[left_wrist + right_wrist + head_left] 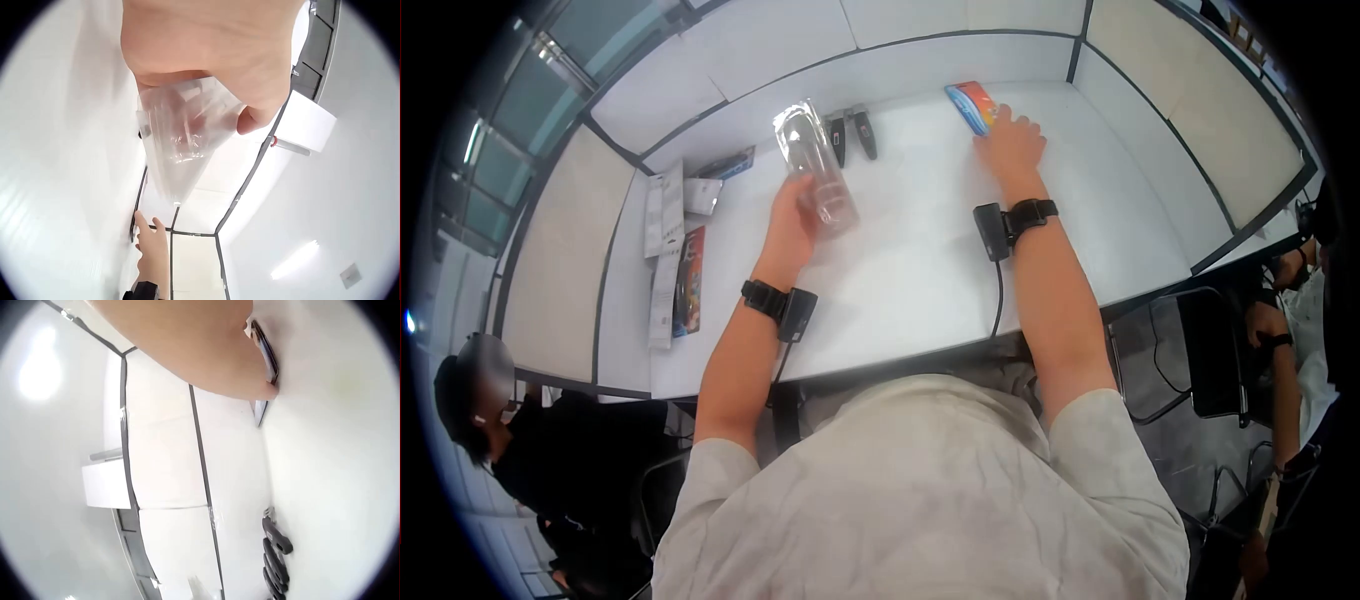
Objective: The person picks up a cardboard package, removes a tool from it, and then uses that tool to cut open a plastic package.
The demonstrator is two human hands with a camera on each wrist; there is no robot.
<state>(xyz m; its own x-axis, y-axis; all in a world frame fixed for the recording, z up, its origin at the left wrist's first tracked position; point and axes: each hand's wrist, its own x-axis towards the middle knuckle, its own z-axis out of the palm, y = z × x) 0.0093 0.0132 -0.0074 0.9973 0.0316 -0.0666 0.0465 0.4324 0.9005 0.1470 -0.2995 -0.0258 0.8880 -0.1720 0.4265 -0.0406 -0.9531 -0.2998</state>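
My left hand (795,225) holds a long clear plastic package (832,195), its fingers round the package's lower left side. In the left wrist view the clear plastic (184,140) hangs below the left hand (219,47). At the back right, my right hand (1012,150) touches the right edge of an orange and blue packet (972,106), with its fingers spread. The right wrist view shows the right hand (200,353) against the packet's narrow edge (267,353), and its fingertips are partly hidden.
Dark-handled tools (862,133) lie just right of the clear package; several show in the right wrist view (276,559). White packs (663,290), an orange-dark packet (690,280) and another dark packet (733,162) lie along the left. Low white panels (1000,58) border the table.
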